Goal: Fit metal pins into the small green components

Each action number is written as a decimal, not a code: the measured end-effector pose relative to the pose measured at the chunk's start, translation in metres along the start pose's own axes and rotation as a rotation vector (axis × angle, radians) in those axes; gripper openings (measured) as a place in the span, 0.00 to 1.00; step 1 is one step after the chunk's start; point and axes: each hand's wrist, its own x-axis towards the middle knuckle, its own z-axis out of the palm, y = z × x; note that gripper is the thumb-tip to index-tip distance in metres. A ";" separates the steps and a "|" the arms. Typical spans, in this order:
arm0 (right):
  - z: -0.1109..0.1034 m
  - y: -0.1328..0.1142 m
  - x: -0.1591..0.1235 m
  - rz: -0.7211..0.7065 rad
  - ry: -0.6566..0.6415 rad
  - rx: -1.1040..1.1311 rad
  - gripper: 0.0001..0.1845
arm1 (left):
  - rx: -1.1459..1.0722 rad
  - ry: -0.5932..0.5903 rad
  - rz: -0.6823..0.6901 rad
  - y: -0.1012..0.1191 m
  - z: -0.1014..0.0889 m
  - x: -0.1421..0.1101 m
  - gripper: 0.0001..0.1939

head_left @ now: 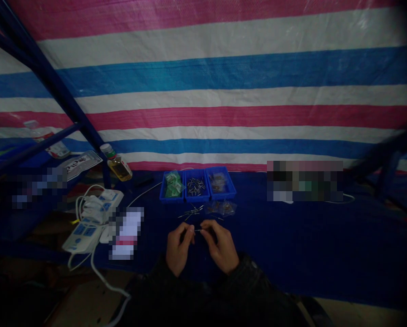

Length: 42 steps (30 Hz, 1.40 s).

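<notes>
**Thin metal pin [197, 230] held two-handed**

Lower center of frame: left hand [178, 249] and right hand [221, 247] pinch opposite ends. Loose metal pins [191, 212] just above, on blue tabletop [291, 250]; three blue bins [198, 198] beyond.

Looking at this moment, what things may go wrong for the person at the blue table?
The thin piece pinched between the left hand and right hand is small, so it might slip and be lost. The loose metal pieces lie outside the blue trays and could be brushed away. The bottle holds liquid near the power strip; a spill might reach its sockets.
</notes>
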 end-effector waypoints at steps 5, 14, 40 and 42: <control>0.001 0.000 -0.001 -0.046 -0.017 -0.019 0.06 | -0.008 -0.003 -0.001 0.001 0.000 0.000 0.21; 0.001 -0.001 0.001 -0.020 -0.019 -0.013 0.07 | -0.014 -0.015 -0.008 -0.004 0.000 0.000 0.20; -0.005 -0.002 0.011 -0.051 0.087 -0.050 0.08 | -0.094 0.089 -0.031 -0.005 -0.001 -0.001 0.22; -0.008 -0.003 0.022 -0.031 0.156 -0.093 0.08 | -0.098 0.209 -0.026 -0.008 -0.002 -0.001 0.22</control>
